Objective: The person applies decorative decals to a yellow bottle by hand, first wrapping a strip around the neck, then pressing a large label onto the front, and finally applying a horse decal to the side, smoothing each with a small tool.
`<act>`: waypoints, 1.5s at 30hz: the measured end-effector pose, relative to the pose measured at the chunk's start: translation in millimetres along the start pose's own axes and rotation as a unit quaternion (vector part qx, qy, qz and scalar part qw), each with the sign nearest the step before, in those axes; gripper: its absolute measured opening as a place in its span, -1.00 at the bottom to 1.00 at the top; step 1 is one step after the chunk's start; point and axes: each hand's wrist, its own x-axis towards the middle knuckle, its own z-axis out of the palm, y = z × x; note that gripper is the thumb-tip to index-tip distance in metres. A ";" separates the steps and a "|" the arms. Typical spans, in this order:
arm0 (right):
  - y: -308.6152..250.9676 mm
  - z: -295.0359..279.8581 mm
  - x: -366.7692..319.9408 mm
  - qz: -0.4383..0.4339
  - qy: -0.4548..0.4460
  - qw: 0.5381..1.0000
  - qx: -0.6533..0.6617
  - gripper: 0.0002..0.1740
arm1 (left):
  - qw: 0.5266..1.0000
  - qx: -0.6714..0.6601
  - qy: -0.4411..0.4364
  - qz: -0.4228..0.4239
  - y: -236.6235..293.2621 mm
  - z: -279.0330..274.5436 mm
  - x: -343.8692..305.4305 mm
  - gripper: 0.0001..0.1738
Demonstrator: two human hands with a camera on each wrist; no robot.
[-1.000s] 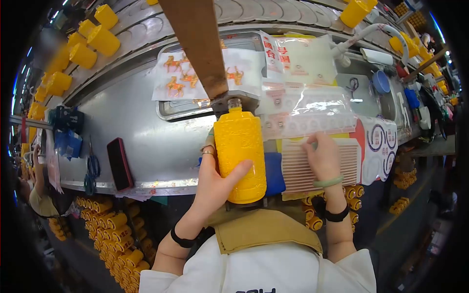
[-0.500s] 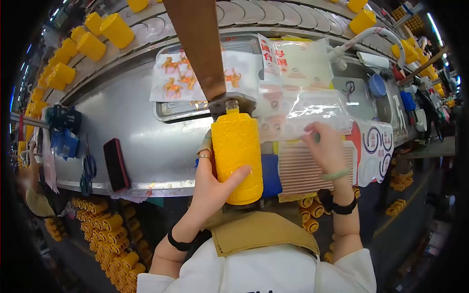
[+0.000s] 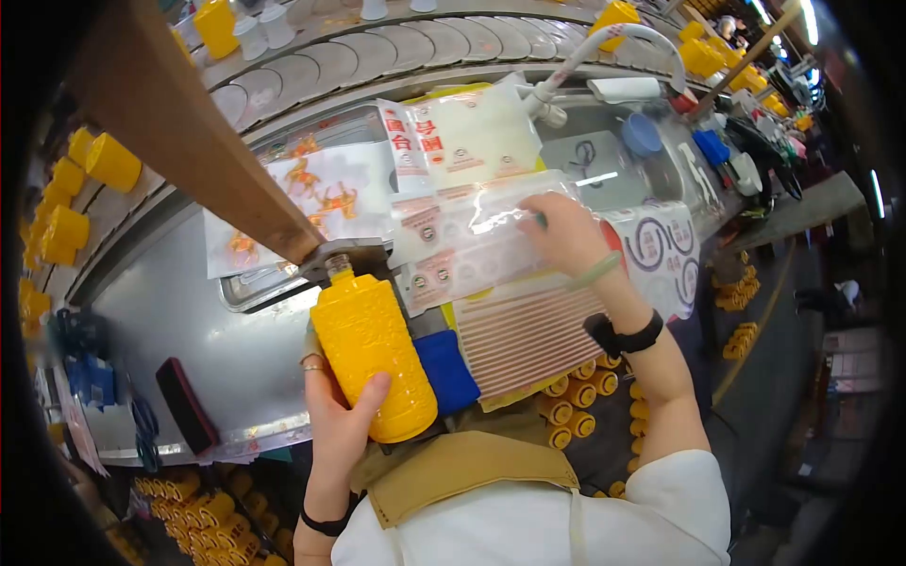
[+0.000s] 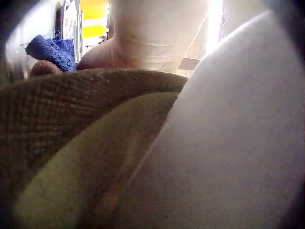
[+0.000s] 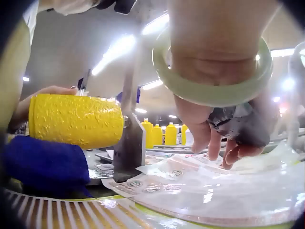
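You stand at a steel workbench (image 3: 217, 330) below a curved conveyor (image 3: 396, 47) that carries yellow containers. Your left hand (image 3: 335, 415) wraps the lower body of the yellow bottle (image 3: 370, 354), thumb over the top. The bottle lies tilted, its neck set in the metal fixture (image 3: 335, 259) and its base just beside the blue cloth (image 3: 448, 370). Your right hand (image 3: 564, 231) rests curled on the clear sticker sheet (image 3: 472, 241), above the striped sheet (image 3: 528, 335). Whether its fingertips (image 5: 228, 155) pinch a label or only press the film, I cannot tell. To do this well, brace the bottle firmly against the fixture so it cannot roll. Lift a label by one corner, slowly, so the film stays flat and the label doesn't crease.
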 end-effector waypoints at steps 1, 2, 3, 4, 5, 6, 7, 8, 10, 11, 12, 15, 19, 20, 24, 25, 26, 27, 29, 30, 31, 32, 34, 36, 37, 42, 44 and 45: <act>21.9 -13.4 -3.9 0.036 -0.012 0.998 -0.045 -0.67 | 1.000 -0.011 0.013 -0.009 3.5 3.7 -1.2 -0.10; 44.5 -28.0 -8.1 0.072 -0.023 0.993 -0.090 -0.68 | 1.000 -0.014 0.007 -0.011 2.3 4.1 -0.8 -0.10; 68.7 -43.1 -14.6 0.113 -0.017 0.987 -0.113 -0.70 | 1.000 -0.005 0.005 -0.014 0.8 1.5 -0.7 -0.09; 93.4 -59.1 -21.1 0.153 -0.011 0.979 -0.136 -0.72 | 1.000 0.004 0.005 -0.016 -1.0 -1.7 -0.9 -0.08; 117.8 -77.0 -25.8 0.207 -0.011 0.967 -0.151 -0.72 | 1.000 0.015 0.002 -0.026 -3.0 -4.4 -0.8 -0.08; 139.8 -92.9 -31.0 0.260 -0.011 0.951 -0.164 -0.72 | 1.000 0.012 -0.002 -0.025 -3.7 -5.4 -0.6 -0.08; 161.2 -105.4 -38.2 0.262 -0.008 0.950 -0.167 -0.72 | 1.000 0.022 0.000 -0.019 -3.8 -5.4 -0.3 -0.09; 181.3 -115.6 -45.2 0.269 0.008 0.947 -0.174 -0.71 | 0.999 0.031 0.003 -0.013 -4.5 -5.5 -0.3 -0.09; 194.9 -119.2 -53.2 0.277 0.024 0.943 -0.182 -0.71 | 0.999 0.040 0.008 -0.010 -6.1 -5.2 -0.3 -0.12; 195.9 -117.5 -55.2 0.297 0.033 0.941 -0.160 -0.68 | 0.999 0.031 0.011 -0.015 -4.6 -4.1 -0.8 -0.13; 197.4 -114.8 -56.9 0.316 0.040 0.938 -0.138 -0.65 | 0.999 0.023 0.014 -0.021 -3.7 -3.6 -1.5 -0.14; 177.2 -97.6 -50.4 0.348 0.046 0.918 -0.185 -0.51 | 0.999 0.027 0.011 -0.013 -3.6 -4.6 -1.0 -0.17; 170.4 -77.7 -55.8 0.349 0.093 0.908 -0.213 -0.45 | 0.999 0.041 0.017 0.003 -7.5 -4.9 -3.2 -0.17; 166.6 -77.6 -57.2 0.346 0.108 0.909 -0.204 -0.45 | 0.999 0.038 0.029 0.001 -8.6 -5.2 -4.1 -0.18; 179.3 -60.8 -64.2 0.317 0.189 0.902 -0.224 -0.60 | 0.999 0.001 0.031 -0.019 -9.7 -5.2 -2.5 -0.18; 175.4 -62.2 -65.6 0.321 0.195 0.898 -0.228 -0.60 | 0.999 0.010 0.040 -0.022 -14.1 -8.7 -2.5 -0.18; 167.4 -64.3 -64.3 0.338 0.188 0.902 -0.191 -0.61 | 0.999 0.009 0.035 -0.021 -14.7 -8.4 -2.7 -0.18; 161.6 -66.5 -61.5 0.351 0.179 0.907 -0.152 -0.62 | 0.999 0.025 0.030 -0.015 -13.9 -9.0 -3.1 -0.20; 158.4 -71.6 -53.6 0.349 0.192 0.913 -0.082 -0.65 | 0.998 0.044 0.033 -0.006 -13.2 -9.8 -2.3 -0.21; 160.4 -73.1 -49.8 0.348 0.200 0.916 -0.012 -0.68 | 0.999 0.043 0.029 0.004 -14.5 -9.4 -2.6 -0.20; 196.8 -67.1 -42.8 0.328 0.218 0.917 0.071 -0.69 | 0.999 0.044 0.027 0.013 -14.3 -9.1 -3.5 -0.19; 193.2 -68.7 -29.7 0.325 0.213 0.918 0.076 -0.69 | 0.998 0.046 0.033 0.013 -11.9 -7.9 -3.8 -0.19; 161.4 -84.1 -6.4 0.246 0.223 0.938 0.095 -0.71 | 0.999 0.029 0.026 -0.008 -7.3 -4.9 -2.1 -0.11; 146.3 -76.4 15.1 0.211 0.206 0.954 0.053 -0.71 | 0.999 0.019 0.024 -0.010 -8.7 -6.3 -1.4 -0.10; 156.4 -62.2 25.7 0.155 0.169 0.973 0.000 -0.72 | 0.999 0.019 0.028 -0.015 -8.4 -5.8 -1.9 -0.11; 242.5 14.4 71.9 0.178 -0.082 0.953 -0.231 -0.73 | 1.000 0.014 0.016 -0.003 -0.5 0.2 -1.1 -0.17; 218.5 -4.5 72.5 0.187 -0.077 0.965 -0.165 -0.71 | 1.000 0.002 0.010 -0.028 3.0 2.8 -0.7 -0.19; 218.8 -8.0 71.0 0.174 -0.026 0.978 -0.114 -0.72 | 0.999 0.007 0.009 -0.041 8.6 3.3 -1.6 -0.19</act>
